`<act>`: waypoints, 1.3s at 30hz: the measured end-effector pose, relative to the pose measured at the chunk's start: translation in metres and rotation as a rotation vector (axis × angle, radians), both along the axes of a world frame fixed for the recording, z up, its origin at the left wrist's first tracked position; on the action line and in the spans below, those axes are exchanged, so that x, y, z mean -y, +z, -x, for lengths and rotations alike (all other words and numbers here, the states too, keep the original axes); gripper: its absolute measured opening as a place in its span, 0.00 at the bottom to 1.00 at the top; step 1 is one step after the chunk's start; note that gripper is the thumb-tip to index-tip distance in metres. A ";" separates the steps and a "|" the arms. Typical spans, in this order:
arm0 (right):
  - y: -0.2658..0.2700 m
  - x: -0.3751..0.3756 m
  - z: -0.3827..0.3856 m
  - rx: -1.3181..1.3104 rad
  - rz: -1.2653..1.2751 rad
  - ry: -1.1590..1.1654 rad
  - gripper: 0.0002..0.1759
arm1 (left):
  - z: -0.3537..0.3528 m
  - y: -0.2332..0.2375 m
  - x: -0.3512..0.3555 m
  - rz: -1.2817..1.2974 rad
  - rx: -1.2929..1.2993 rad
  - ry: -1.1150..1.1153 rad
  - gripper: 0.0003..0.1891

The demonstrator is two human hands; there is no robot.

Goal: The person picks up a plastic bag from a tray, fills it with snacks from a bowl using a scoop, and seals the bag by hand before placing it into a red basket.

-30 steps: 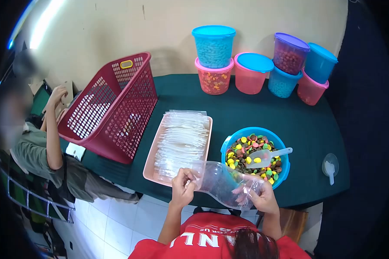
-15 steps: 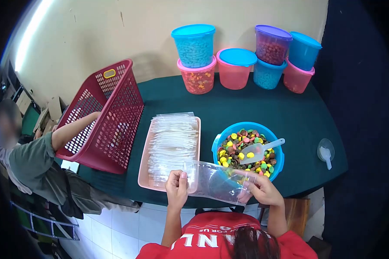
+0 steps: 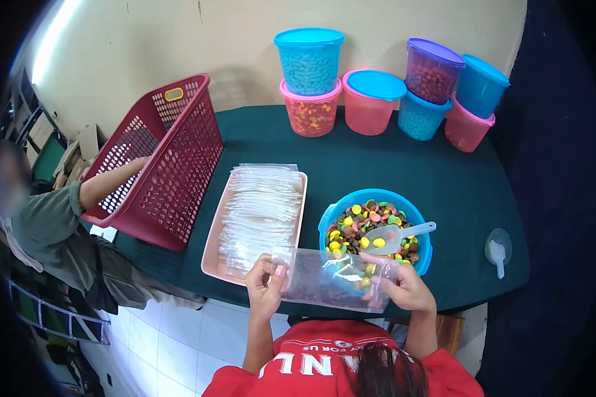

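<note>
A clear plastic bag (image 3: 314, 281) is stretched sideways between my two hands, in front of the table's near edge. My left hand (image 3: 266, 286) pinches its left end, thumb on top. At the other end my right hand (image 3: 405, 288) grips the bag, with some fingers showing through the film. Behind the bag stands a blue tub (image 3: 328, 215) of colourful round candies (image 3: 375, 217), partly seen through the plastic. A clear scoop (image 3: 384, 237) rests on the candies with a few yellow ones in it. By my left hand is a pink tray (image 3: 212, 255) packed with clear bags (image 3: 261, 205).
A maroon perforated basket (image 3: 185, 159) stands at the left, with a co-worker's arm (image 3: 112, 184) reaching into it. Stacked lidded tubs (image 3: 311, 63) line the back. A small bowl with a white scoop (image 3: 498, 255) sits at the right edge.
The bag is spread flatter and its left end has shifted slightly left with my left hand. The view has tilted a little. The scoop stays on the candies.
</note>
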State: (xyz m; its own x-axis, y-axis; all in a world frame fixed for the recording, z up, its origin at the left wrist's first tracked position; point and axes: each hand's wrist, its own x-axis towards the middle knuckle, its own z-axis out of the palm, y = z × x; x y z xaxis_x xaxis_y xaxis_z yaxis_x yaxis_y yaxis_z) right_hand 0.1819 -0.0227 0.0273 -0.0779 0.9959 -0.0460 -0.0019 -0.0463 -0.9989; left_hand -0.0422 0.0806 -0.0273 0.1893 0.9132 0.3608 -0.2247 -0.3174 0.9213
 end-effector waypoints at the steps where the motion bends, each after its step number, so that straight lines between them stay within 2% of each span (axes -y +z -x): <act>1: 0.000 -0.001 -0.002 -0.061 0.044 -0.030 0.25 | 0.001 -0.001 -0.002 -0.039 -0.023 -0.027 0.11; 5: -0.006 -0.012 -0.009 0.013 -0.065 -0.065 0.25 | -0.001 0.007 -0.001 0.078 0.030 -0.091 0.11; 10: -0.009 -0.023 -0.011 -0.100 -0.082 -0.135 0.24 | -0.004 -0.001 -0.012 0.134 0.179 -0.158 0.10; 12: -0.009 -0.029 -0.009 -0.149 -0.152 -0.198 0.24 | -0.008 0.005 -0.016 0.104 0.243 -0.192 0.09; 16: -0.019 -0.036 -0.018 -0.078 -0.278 -0.139 0.23 | -0.008 0.005 -0.023 0.063 0.325 -0.255 0.09; 20: -0.017 -0.044 -0.010 -0.131 -0.219 -0.191 0.24 | -0.010 0.006 -0.031 0.040 0.244 -0.174 0.08; 22: -0.013 -0.045 -0.009 -0.144 -0.207 -0.225 0.23 | -0.009 0.004 -0.034 0.052 0.109 -0.129 0.06; 24: -0.011 -0.046 -0.011 -0.227 -0.071 -0.185 0.20 | -0.011 0.008 -0.033 0.117 0.134 -0.141 0.05; 29: -0.017 -0.046 -0.011 -0.196 -0.129 -0.225 0.18 | -0.020 0.012 -0.032 0.213 0.166 -0.116 0.07; 35: -0.013 -0.043 -0.014 -0.201 -0.094 -0.191 0.18 | -0.021 0.019 -0.038 0.284 0.083 -0.188 0.06; 39: -0.010 -0.045 -0.011 -0.173 -0.111 -0.216 0.18 | -0.028 0.018 -0.039 0.296 0.026 -0.107 0.05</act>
State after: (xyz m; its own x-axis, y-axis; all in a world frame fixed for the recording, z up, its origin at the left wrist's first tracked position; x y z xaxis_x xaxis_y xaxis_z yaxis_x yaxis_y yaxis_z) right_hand 0.1931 0.0218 0.0170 0.1392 0.9885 0.0596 -0.1706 0.0832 -0.9818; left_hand -0.0145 0.1198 -0.0088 0.2837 0.9548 0.0882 -0.2674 -0.0096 0.9636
